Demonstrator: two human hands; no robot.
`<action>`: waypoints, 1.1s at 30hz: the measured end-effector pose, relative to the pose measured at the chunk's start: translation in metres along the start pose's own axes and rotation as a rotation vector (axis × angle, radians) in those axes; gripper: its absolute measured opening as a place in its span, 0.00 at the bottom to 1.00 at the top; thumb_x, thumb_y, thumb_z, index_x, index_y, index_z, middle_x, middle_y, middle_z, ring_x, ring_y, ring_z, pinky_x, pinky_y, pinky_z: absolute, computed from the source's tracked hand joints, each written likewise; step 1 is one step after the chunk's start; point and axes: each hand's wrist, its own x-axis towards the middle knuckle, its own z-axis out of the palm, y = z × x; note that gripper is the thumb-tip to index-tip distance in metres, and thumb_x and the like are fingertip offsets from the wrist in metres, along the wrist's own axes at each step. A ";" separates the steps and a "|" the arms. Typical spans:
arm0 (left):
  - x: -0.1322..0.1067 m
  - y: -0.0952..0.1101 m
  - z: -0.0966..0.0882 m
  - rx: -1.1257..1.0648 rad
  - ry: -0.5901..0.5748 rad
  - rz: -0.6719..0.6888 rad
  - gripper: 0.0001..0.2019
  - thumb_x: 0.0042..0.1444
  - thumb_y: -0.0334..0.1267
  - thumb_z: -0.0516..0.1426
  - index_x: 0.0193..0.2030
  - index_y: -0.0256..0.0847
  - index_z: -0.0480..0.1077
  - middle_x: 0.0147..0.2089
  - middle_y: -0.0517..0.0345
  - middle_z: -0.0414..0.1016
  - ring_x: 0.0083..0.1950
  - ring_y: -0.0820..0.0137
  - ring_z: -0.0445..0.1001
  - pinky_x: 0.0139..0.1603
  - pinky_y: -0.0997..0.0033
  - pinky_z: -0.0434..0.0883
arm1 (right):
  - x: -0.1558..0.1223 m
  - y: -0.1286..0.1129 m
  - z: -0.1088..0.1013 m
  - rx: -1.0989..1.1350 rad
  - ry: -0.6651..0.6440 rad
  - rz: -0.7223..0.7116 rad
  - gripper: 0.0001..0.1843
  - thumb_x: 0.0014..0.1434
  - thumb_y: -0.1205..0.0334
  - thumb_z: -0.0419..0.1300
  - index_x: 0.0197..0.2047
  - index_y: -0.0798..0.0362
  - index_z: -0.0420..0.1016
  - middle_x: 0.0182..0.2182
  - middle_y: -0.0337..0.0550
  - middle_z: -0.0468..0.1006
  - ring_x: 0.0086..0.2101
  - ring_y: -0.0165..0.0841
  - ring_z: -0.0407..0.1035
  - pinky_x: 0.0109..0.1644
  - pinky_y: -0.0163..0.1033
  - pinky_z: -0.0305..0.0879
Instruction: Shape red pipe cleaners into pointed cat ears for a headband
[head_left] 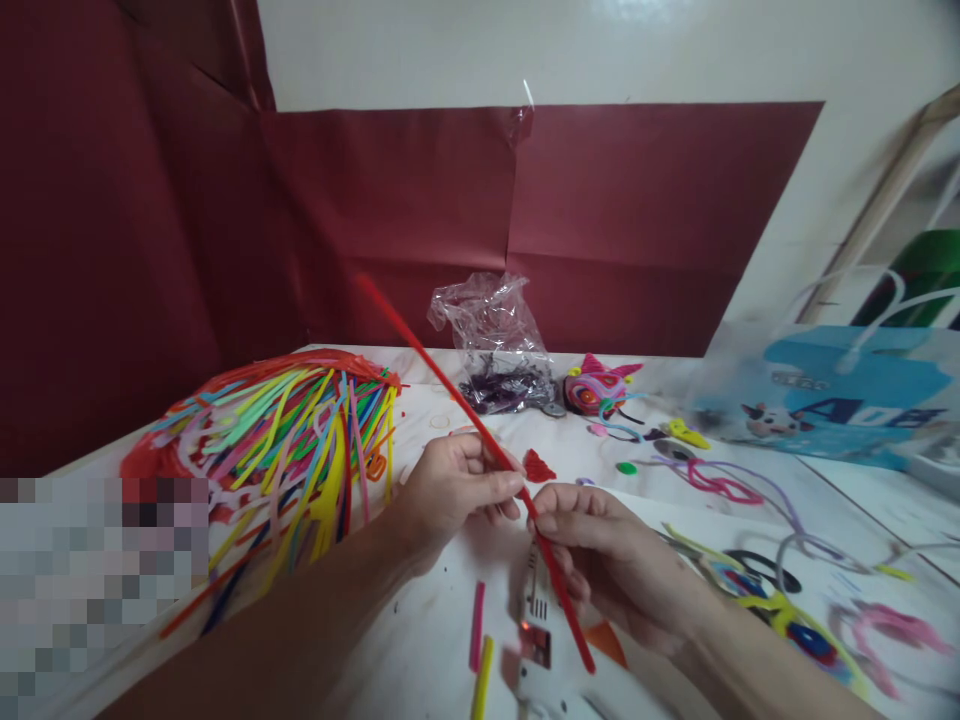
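Note:
A long straight red pipe cleaner (437,369) slants across the middle of the view, held above the white table. My left hand (459,482) pinches it near its middle between thumb and fingers. Just below that spot, my right hand (600,540) grips the same stem, so both hands are close together. Its lower end hangs past my right fingers over a white device (536,610) with a small orange light. Behind my hands lies a small red folded piece (538,466). One pink strip (477,626) and one yellow strip (484,680) rest below.
At the left spreads a big bundle of coloured pipe cleaners (300,420). A clear plastic bag (495,320) and a colourful coiled fish-like figure (598,388) stand behind. Curled stems and yellow-handled scissors (780,605) lie right, before a blue bag (832,400).

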 end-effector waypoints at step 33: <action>-0.018 0.039 -0.022 1.783 -0.089 0.568 0.10 0.55 0.33 0.51 0.37 0.43 0.74 0.30 0.57 0.73 0.34 0.68 0.67 0.38 0.68 0.63 | -0.009 -0.029 -0.010 -0.820 -0.035 -0.081 0.07 0.47 0.64 0.57 0.22 0.55 0.63 0.16 0.31 0.59 0.17 0.23 0.49 0.19 0.30 0.45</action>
